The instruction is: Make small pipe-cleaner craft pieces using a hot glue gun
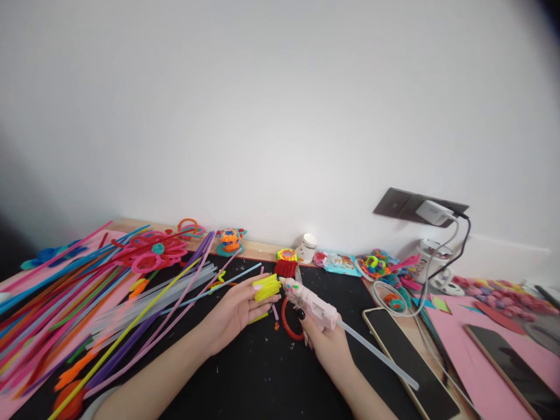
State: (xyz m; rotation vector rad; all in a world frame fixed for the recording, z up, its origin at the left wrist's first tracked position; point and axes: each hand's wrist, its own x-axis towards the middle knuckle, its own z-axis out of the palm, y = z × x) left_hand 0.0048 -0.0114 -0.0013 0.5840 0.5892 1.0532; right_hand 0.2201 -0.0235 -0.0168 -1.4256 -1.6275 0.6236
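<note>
Near the middle of the head view, my left hand (238,309) holds a short bundle of yellow pipe cleaners (267,287) between thumb and fingers. My right hand (324,335) grips a pale pink glue gun (312,306), a long clear glue stick (380,354) sticking out of its back. The gun's nozzle is at the right end of the yellow bundle; whether they touch is too small to tell. Orange-red scissors handles (291,319) lie below the gun. A dark red fuzzy piece (286,268) stands just behind the nozzle, under a yellow and orange flower shape (287,255).
Long pipe cleaners and a pink-red flower (153,249) cover the left side. A white cup (307,248) stands by the wall. Two phones (409,361), a mug (431,262), cables and pink sheets (464,341) are at the right, below a wall socket (405,205).
</note>
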